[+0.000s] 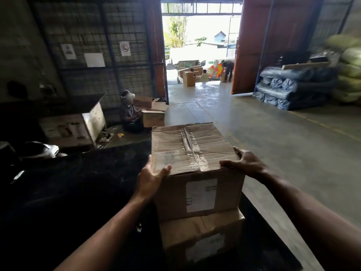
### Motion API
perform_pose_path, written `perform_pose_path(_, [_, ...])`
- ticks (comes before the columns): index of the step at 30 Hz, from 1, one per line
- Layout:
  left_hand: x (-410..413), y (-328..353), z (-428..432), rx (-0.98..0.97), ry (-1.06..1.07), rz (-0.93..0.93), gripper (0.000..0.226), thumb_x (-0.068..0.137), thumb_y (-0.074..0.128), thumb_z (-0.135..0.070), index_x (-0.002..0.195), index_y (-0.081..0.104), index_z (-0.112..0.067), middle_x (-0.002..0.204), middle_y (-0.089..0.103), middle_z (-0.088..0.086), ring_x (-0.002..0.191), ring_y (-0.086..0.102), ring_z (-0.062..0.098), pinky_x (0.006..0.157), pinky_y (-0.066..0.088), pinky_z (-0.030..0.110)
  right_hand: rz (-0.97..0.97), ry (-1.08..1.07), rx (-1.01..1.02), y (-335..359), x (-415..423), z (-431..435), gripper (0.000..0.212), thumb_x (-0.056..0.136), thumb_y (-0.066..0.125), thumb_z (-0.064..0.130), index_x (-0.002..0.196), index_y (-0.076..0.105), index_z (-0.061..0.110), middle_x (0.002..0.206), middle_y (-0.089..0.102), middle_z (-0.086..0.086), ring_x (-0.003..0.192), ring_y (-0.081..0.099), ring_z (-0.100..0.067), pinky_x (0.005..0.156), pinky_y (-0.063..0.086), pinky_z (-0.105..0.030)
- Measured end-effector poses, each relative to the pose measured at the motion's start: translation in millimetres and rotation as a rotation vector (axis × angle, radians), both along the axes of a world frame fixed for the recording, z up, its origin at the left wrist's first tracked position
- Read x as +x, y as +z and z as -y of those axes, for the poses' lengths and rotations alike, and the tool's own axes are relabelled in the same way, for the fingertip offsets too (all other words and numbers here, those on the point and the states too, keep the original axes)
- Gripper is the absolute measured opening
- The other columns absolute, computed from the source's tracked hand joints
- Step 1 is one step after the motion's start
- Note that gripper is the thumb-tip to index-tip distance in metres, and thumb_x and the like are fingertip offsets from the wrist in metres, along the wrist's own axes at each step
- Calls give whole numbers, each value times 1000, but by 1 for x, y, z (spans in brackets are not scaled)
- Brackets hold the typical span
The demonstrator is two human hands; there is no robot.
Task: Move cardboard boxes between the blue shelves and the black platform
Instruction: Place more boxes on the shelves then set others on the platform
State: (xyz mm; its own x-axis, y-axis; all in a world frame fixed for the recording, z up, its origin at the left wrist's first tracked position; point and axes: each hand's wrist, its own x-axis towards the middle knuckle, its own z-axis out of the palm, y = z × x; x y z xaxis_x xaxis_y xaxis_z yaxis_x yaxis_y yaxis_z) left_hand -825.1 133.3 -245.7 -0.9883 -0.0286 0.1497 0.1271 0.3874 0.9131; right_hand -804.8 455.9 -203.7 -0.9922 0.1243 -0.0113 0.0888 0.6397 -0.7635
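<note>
Cardboard box [195, 149] at centre, stacked on a second box [201, 237] at 6 o'clock, both on black platform [78, 192], left hand [150, 178] at 8 o'clock clasping its near left corner, thumb on top, right hand [244, 163] at 4 o'clock, fingers [239, 152] curled over its right edge

On your left a person [130, 114] sits on the floor [273, 133] by the wire-mesh wall [93, 32], which carries three paper signs [125, 48]. Ahead, a small truck [188, 65] stands outside the open doorway [201, 36]; on your right, black-wrapped rolls [289, 87] lie stacked beside green sacks [349, 61].
</note>
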Motion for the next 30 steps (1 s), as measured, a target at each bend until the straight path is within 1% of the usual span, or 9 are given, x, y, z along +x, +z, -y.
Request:
perform_pose_path(2, [-5, -5, -1, 97, -16, 6, 119, 60, 70, -68, 155, 22, -14, 133, 62, 3, 114, 63, 10, 97, 49, 26, -7, 16, -90, -4, -5, 3, 92, 72, 83, 43, 146, 39, 11, 129, 60, -2, 105, 58, -15, 88, 41, -20])
perform_pose_path(8, [-30, -16, -3, 215, -21, -40, 92, 78, 77, -34, 153, 27, -15, 113, 61, -17, 99, 65, -7, 80, 49, 8, -39, -18, -219, -23, -18, 4, 120, 62, 86, 54, 155, 19, 16, 135, 54, -2, 113, 58, -15, 99, 46, -26])
perform_pose_path(11, [-41, -17, -4, 255, -61, -66, 74, 90, 67, -7, 152, 28, -11, 120, 59, -9, 89, 62, -19, 74, 47, 4, -62, -57, -259, -28, -19, 9, 126, 57, 87, 59, 155, 19, 19, 131, 58, -2, 110, 61, -13, 100, 49, -30])
perform_pose_path(15, [-61, -17, -2, 333, -145, -88, 89, 74, 76, -33, 150, 31, -18, 113, 61, -18, 90, 64, -15, 73, 49, 6, -68, -122, -336, -26, -17, 17, 128, 53, 87, 61, 154, 20, 22, 134, 56, -3, 113, 61, -14, 103, 48, -36])
perform_pose_path(19, [-69, -25, 0, 395, -192, -102, 63, 92, 61, 1, 140, 33, -29, 111, 64, -13, 92, 67, -9, 74, 51, 9, -127, -214, -480, -23, -3, 38, 118, 53, 87, 47, 152, 28, 25, 114, 61, 10, 98, 66, -8, 84, 54, -21])
perform_pose_path(21, [-72, -23, 4, 416, -261, -124, 56, 92, 62, 1, 132, 40, -31, 98, 70, -21, 92, 65, -12, 73, 50, 7, -153, -262, -498, -20, 8, 51, 123, 46, 88, 52, 151, 30, 25, 116, 62, 10, 100, 66, -11, 88, 55, -26])
perform_pose_path(24, [-73, -15, 16, 386, -379, -101, 56, 76, 69, -40, 124, 41, -43, 99, 62, -46, 97, 60, -18, 75, 47, 4, -174, -329, -494, -13, 30, 68, 128, 41, 87, 59, 152, 31, 27, 125, 61, 4, 106, 65, -13, 96, 53, -36])
perform_pose_path(26, [-74, -10, 23, 368, -428, -77, 72, 67, 65, -53, 134, 38, -45, 110, 63, -37, 101, 59, -16, 80, 46, 5, -190, -378, -483, -10, 48, 78, 131, 39, 87, 62, 152, 31, 27, 126, 61, 1, 106, 65, -13, 93, 54, -34])
perform_pose_path(30, [-65, 11, 15, 276, -554, -81, 71, 86, 66, -33, 148, 30, -32, 122, 59, -15, 98, 60, -13, 77, 46, 4, -227, -520, -429, -1, 98, 92, 131, 39, 84, 63, 152, 31, 26, 126, 61, -1, 105, 63, -12, 83, 52, -26])
